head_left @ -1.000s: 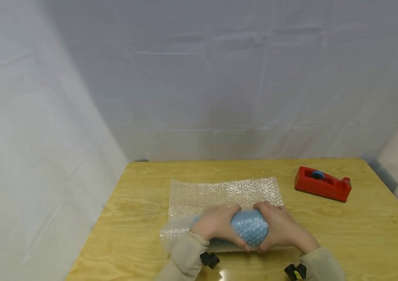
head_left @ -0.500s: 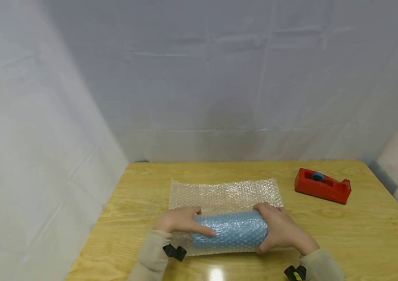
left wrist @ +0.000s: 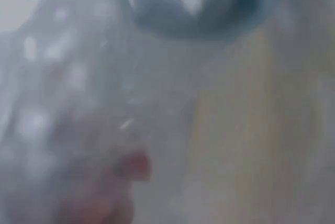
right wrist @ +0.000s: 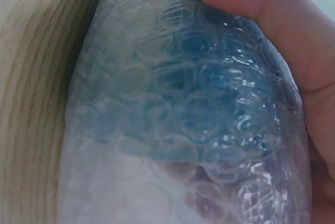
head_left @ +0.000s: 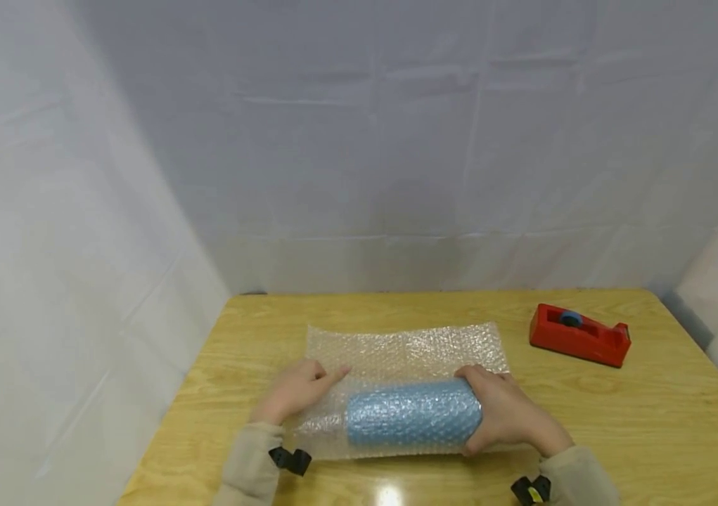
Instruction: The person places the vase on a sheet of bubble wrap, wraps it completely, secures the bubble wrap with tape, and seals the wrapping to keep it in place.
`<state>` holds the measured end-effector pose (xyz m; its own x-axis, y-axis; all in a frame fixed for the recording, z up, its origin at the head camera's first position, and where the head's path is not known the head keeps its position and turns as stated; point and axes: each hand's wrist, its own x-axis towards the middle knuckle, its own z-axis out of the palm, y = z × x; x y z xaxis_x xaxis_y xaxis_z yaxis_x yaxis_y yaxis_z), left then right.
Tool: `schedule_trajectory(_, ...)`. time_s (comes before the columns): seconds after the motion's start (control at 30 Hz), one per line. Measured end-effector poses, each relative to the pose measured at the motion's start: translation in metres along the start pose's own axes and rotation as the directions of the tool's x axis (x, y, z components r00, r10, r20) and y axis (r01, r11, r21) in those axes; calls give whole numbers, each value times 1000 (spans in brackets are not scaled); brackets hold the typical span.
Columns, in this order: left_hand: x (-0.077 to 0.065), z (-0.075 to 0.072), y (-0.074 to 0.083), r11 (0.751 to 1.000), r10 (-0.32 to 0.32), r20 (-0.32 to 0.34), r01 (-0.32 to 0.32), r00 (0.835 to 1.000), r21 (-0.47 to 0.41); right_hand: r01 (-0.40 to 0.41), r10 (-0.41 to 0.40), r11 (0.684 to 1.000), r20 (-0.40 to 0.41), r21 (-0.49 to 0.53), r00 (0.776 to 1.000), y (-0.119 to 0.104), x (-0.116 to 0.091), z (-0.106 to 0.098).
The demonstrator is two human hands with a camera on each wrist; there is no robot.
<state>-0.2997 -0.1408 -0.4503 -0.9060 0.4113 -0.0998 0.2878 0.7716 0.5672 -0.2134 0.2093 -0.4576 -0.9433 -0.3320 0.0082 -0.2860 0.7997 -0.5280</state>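
A blue cylinder (head_left: 414,414) lies on its side, rolled in clear bubble wrap (head_left: 396,351) whose unrolled part spreads flat behind it. My right hand (head_left: 501,407) grips the roll's right end, thumb in front and fingers behind. In the right wrist view, a finger of that hand (right wrist: 282,30) curves over the wrapped blue cylinder (right wrist: 183,88). My left hand (head_left: 295,390) is at the wrap's left edge, thumb extended and apart from the fingers, away from the cylinder. The left wrist view is blurred, with a reddish fingertip (left wrist: 136,165) near the wrap.
A red tape dispenser (head_left: 580,336) with a blue-cored tape roll stands at the back right of the wooden table (head_left: 257,323). White sheeting (head_left: 359,176) hangs behind and at both sides of the table.
My left hand has slid left along the roll, off the cylinder, to the wrap's left edge, uncovering the blue cylinder's left part. My right hand has kept its grip in place.
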Motion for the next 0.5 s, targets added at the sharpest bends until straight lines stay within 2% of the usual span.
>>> schedule_trajectory(0.07,-1,-6,-1,996,16,-106,-7,994,88,-6,6,1000,2,6,1000,0,0,-1)
schedule_trajectory(0.17,-4,-17,5,971,87,-261,-24,961,237,-14,14,1000,2,20,1000,0,-1,-3)
schedule_trajectory(0.27,-10,-24,27,944,183,-326,-73,928,320,-21,21,999,-2,31,1000,-1,-1,-5)
schedule_trajectory(0.37,-17,-18,62,919,284,-277,-178,918,352,-16,16,1000,-3,24,1000,0,-1,-5)
schedule_trajectory(0.43,-21,-6,87,891,343,-198,-250,918,380,-10,10,1000,-6,17,1000,0,0,-5)
schedule_trajectory(0.5,-21,11,111,849,389,-102,-313,916,426,0,0,1000,-13,9,1000,0,0,-4)
